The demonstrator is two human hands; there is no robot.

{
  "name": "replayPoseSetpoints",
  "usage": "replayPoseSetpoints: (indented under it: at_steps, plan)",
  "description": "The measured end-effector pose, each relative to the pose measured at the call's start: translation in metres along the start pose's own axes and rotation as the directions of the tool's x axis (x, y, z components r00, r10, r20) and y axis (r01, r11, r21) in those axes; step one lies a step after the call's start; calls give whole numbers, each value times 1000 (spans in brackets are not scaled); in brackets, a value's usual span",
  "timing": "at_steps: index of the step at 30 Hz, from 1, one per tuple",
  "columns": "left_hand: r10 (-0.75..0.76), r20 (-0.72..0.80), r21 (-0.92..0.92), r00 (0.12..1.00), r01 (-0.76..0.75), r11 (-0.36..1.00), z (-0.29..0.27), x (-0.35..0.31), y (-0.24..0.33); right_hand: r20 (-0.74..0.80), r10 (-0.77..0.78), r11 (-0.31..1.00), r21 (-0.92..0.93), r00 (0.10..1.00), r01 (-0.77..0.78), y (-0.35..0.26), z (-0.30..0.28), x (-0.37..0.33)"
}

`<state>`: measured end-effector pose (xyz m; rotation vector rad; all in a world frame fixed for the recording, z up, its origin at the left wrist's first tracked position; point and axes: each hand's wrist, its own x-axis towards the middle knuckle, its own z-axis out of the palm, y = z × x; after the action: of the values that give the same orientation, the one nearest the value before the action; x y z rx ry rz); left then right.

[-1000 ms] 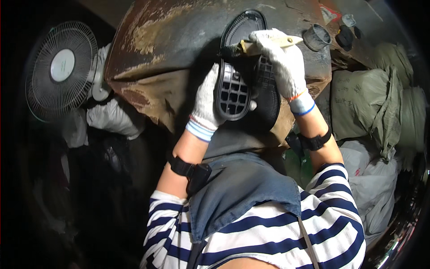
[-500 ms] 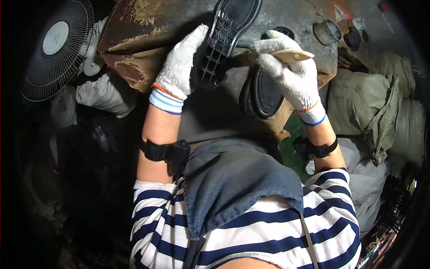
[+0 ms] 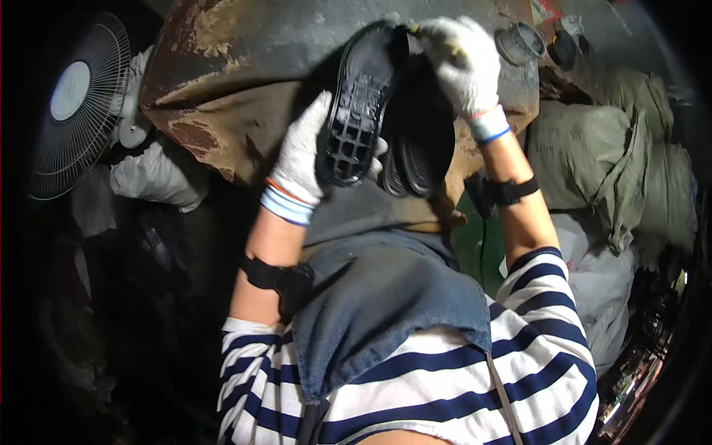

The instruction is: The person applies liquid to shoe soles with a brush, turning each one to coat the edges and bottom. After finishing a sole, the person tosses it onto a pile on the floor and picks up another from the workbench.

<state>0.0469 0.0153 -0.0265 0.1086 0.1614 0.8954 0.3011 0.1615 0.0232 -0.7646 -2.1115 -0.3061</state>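
My left hand point(image 3: 300, 152), in a white knitted glove, is closed around the heel half of a black shoe sole point(image 3: 356, 111). Its thumb lies along the left edge and fingertips show on the right edge. The sole's gridded, hollowed inside faces up, toe pointing away from me. At the toe's right side, my gloved right hand point(image 3: 463, 67) grips a brush point(image 3: 415, 30), mostly hidden by the fingers; its tip meets the sole's rim. Below that hand, more black soles point(image 3: 411, 167) lie in shadow near my lap.
A worn, cloth-draped work surface point(image 3: 245, 70) spans the far side, with a small metal can point(image 3: 519, 43) at its right. A standing fan point(image 3: 78, 96) is at left. Stuffed sacks point(image 3: 578, 156) crowd the right. A denim apron point(image 3: 393, 297) covers my lap.
The sole has come nearer to me and more upright, and my left fingers now wrap its right edge. My right hand has moved up with the brush to the toe.
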Motion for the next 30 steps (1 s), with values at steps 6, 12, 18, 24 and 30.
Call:
replayPoseSetpoints:
  at_steps: [6,12,18,24,30]
  plan:
    - [132,-49,-381,990,-140,914,-21,3,-42,291,-23,993,115,957,-11,-52,31,-9]
    - [182,-17,-253,983,-180,951,-19,3,-41,261,6,998,54,965,-20,-34,49,-1]
    - [72,19,-141,997,-69,988,-28,10,-31,170,142,989,3,975,-145,-18,40,2]
    - [128,-128,-55,983,-136,989,-39,-1,-28,338,599,752,75,726,-655,-83,-3,-13]
    - [83,-125,-104,989,-96,990,-48,-10,-26,304,706,517,394,639,-759,-62,33,-26]
